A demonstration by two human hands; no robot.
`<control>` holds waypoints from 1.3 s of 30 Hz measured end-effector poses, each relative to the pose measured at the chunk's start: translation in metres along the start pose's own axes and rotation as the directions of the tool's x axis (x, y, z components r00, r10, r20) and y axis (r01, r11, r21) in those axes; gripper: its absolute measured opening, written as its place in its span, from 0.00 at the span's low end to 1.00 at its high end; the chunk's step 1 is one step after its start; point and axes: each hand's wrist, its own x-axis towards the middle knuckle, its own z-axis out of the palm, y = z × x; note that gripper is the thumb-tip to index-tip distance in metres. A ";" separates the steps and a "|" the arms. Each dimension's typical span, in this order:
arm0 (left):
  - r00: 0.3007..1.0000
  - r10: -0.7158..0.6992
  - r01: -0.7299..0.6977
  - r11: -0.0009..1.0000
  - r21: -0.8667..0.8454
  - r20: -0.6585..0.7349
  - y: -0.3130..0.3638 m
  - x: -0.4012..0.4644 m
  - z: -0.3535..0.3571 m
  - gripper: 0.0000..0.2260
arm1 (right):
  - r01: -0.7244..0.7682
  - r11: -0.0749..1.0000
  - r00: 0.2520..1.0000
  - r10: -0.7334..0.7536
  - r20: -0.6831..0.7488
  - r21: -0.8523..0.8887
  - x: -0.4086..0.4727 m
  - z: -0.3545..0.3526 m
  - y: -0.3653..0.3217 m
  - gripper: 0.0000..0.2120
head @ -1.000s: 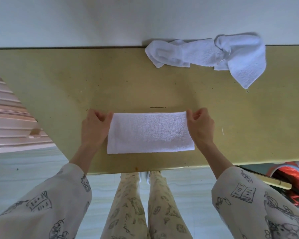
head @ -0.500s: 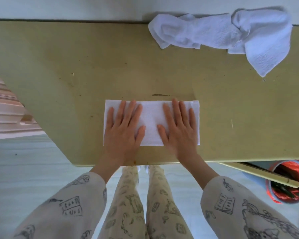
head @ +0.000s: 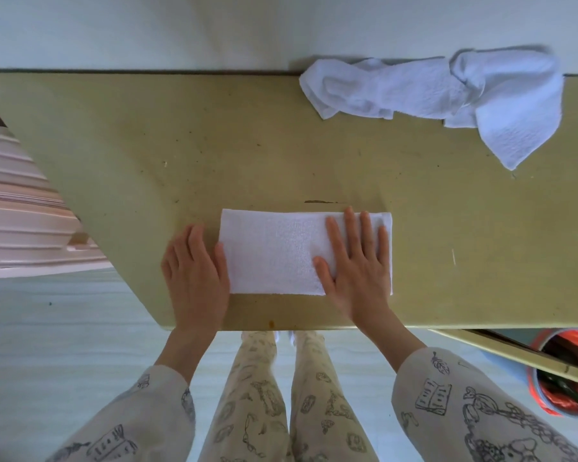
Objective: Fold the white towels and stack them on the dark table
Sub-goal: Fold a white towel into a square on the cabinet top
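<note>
folded towel (head: 274, 255) on olive table (head: 147, 145), pale wall (head: 147, 28) behind

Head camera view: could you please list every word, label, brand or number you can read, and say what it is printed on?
None can be read.
The cream pyjama sleeves and trousers carry book drawings with scribbled lines, not legible words.
The folded white terry towel, the crumpled white towel and the yellowish-olive table show no text.

The folded towel (head: 274, 255) is plain white; the crumpled towel (head: 441, 91) is white with a bluish cast. The table (head: 147, 135) is olive-yellow, speckled dark. Sleeves (head: 481, 405) and trousers (head: 257, 395) are cream with dark line drawings. The bucket (head: 561, 378) is red.
</note>
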 end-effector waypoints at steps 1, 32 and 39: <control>0.997 -0.073 0.073 0.997 -0.004 -0.016 0.007 0.000 -0.002 0.19 | 0.002 1.000 1.000 -0.002 0.000 -0.002 0.001 0.000 0.000 0.31; 0.968 -0.231 0.250 0.903 -0.350 0.095 0.028 0.013 -0.011 0.13 | 0.086 0.994 0.996 -0.084 -0.040 0.060 0.019 0.003 -0.053 0.28; 0.991 -0.114 0.072 0.902 -0.425 -0.073 0.067 0.000 -0.032 0.09 | 0.127 0.894 0.991 -0.095 -0.097 0.429 0.017 -0.021 -0.039 0.25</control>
